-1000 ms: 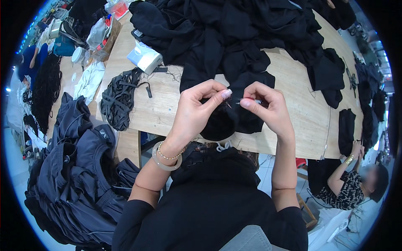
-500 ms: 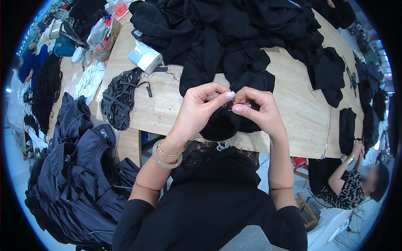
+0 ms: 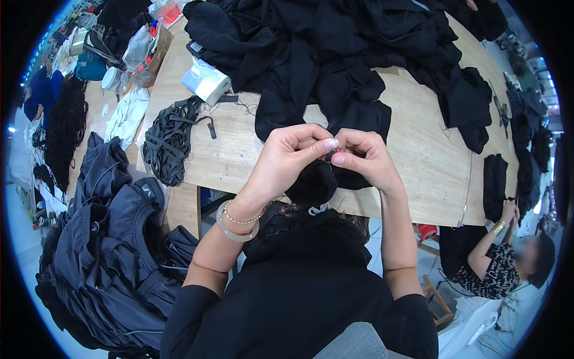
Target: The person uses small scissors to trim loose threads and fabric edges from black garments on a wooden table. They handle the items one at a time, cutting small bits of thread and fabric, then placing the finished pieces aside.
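Both my hands meet over the near edge of the table, fingertips nearly touching. My left hand [image 3: 293, 149] pinches the edge of a black garment [image 3: 312, 182], thumb pressed to the forefinger. Close beside it, my right hand [image 3: 366, 154] is pinched too, at the same spot of the cloth. Whatever lies between the right thumb and finger is too small to make out. Below the fingers the garment's end hangs in a dark bunch, and its further part runs under my hands onto the table.
A heap of black garments [image 3: 347, 54] covers the far table [image 3: 230, 157]. On the left lie a tangle of dark straps [image 3: 167, 143], a tissue pack [image 3: 206, 82] and a pile of dark grey clothing [image 3: 113, 239]. Another person [image 3: 493, 263] handles black cloth at the right.
My fingertips have drawn closer together, the right hand shifting slightly left. The small pale thing seen at the right fingertips no longer shows clearly. The garment's bunched end has shifted slightly.
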